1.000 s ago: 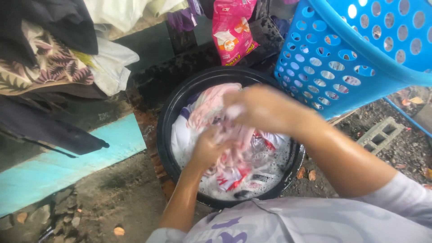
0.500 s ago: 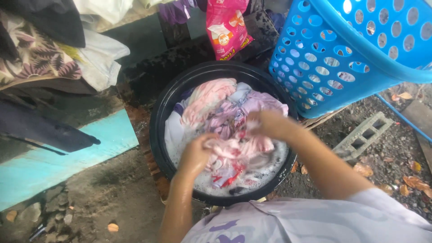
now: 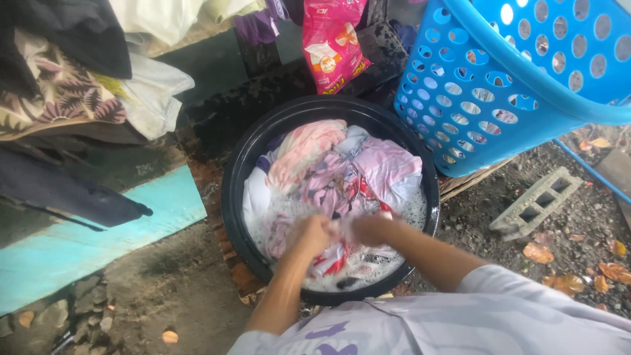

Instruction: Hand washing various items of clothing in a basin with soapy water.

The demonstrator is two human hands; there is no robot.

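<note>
A round black basin sits on the ground, full of soapy water and wet clothes in pink, white and lilac. My left hand and my right hand are close together over the near side of the basin. Both grip a wet white and red garment bunched between them, with foam around it.
A big blue perforated laundry basket stands at the right of the basin. A pink detergent bag leans behind it. Clothes are piled at the upper left above a turquoise board. A grey concrete block lies on the gravel at the right.
My hands have dropped from above the basin's middle down to its near side and come together on the garment. The view has shifted slightly.
</note>
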